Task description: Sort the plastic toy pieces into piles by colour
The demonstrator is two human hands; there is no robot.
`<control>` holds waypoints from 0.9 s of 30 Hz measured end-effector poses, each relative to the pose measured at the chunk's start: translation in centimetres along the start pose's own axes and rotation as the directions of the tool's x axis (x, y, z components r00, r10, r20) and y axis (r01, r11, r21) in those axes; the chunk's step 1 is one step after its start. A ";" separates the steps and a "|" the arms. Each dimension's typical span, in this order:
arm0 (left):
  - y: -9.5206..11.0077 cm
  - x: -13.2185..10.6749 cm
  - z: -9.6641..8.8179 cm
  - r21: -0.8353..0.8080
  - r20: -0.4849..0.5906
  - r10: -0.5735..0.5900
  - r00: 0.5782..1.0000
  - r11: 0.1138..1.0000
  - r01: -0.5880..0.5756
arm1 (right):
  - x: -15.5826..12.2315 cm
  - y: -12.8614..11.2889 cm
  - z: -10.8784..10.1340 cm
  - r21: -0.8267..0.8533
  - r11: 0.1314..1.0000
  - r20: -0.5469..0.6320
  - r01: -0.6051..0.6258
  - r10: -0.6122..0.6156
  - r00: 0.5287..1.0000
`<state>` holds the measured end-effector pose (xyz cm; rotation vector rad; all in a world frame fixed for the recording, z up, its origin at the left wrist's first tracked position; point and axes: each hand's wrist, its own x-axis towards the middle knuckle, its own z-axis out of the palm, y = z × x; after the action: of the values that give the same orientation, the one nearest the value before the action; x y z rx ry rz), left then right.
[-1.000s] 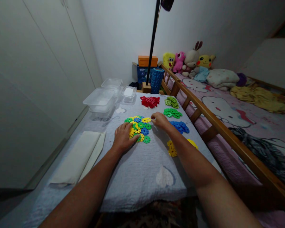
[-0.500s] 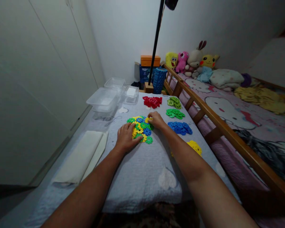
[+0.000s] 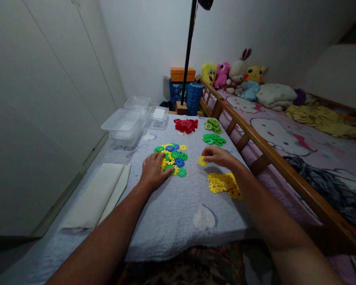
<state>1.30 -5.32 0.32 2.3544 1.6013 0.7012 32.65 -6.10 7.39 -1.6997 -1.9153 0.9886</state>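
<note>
My right hand pinches a yellow flower-shaped plastic disc just above the cloth, to the right of a mixed pile. That mixed pile holds green, blue and yellow discs. My left hand rests on the pile's left side, fingers spread over the discs. Below my right hand is a heap of yellow discs. My right hand and forearm hide most of the blue heap. Beyond lie a green heap, a light green heap and a red heap.
Clear plastic containers stand at the back left of the cloth-covered table. A folded cream cloth or pouch lies at the left. A wooden bed rail runs along the right. A black pole rises behind the table.
My right hand has moved right, away from the mixed pile, carrying a yellow disc toward the yellow heap. My left hand stays on the pile. The view has shifted slightly.
</note>
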 end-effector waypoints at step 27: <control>0.2 -0.2 -0.3 0.014 0.008 -0.011 1.000 1.000 0.011 | -1.5 -3.1 1.1 -0.524 0.851 0.065 0.050 -0.018 0.998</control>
<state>1.22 -5.57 0.61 2.3529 1.6201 0.6790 30.01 -7.84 9.06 -1.9202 -2.4046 0.5210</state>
